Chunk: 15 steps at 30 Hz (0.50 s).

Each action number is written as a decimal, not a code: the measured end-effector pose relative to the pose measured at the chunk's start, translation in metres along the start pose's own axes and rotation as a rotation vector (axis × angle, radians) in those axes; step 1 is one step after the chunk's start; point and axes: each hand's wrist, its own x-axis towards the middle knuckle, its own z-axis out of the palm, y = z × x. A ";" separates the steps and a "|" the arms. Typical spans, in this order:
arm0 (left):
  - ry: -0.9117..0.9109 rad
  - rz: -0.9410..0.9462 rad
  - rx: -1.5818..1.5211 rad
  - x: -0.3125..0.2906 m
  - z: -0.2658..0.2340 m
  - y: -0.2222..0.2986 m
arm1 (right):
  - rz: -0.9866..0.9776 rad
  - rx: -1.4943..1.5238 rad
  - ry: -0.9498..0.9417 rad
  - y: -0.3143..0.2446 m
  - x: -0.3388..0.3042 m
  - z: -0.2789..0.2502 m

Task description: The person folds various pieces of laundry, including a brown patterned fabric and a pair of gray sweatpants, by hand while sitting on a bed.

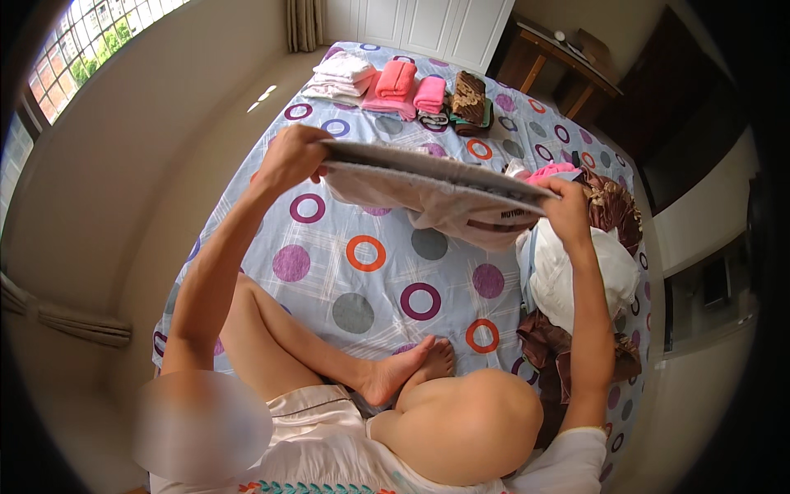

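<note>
A pale shirt-like garment [436, 193] with a grey edge band and a dark print hangs stretched above the bed. My left hand [293, 158] pinches one end of the band, and my right hand [569, 212] grips the other. Its lower part droops in loose folds toward the sheet. Just beyond and below my right hand lies a loose heap: a white garment [580, 276], a brown ruffled one [611, 206] and a bit of pink cloth [550, 171]. Dark brown cloth [543, 350] sits beneath my right forearm.
Folded stacks line the bed's far end: white clothes [341, 80], coral-pink cloth [396, 81], a smaller pink bundle [429, 94] and brown patterned cloth [469, 97]. I sit cross-legged on the circle-patterned sheet [329, 272]. A wooden desk [559, 62] stands at the far right.
</note>
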 end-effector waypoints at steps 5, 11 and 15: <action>0.089 0.002 0.056 0.112 -0.006 0.062 | -0.020 -0.327 0.168 -0.040 0.119 -0.052; 0.619 0.486 0.456 0.132 -0.041 0.121 | -0.590 -0.325 0.584 -0.078 0.158 -0.091; 0.088 0.320 0.380 0.117 -0.057 0.110 | -0.001 -0.282 0.095 -0.071 0.116 -0.091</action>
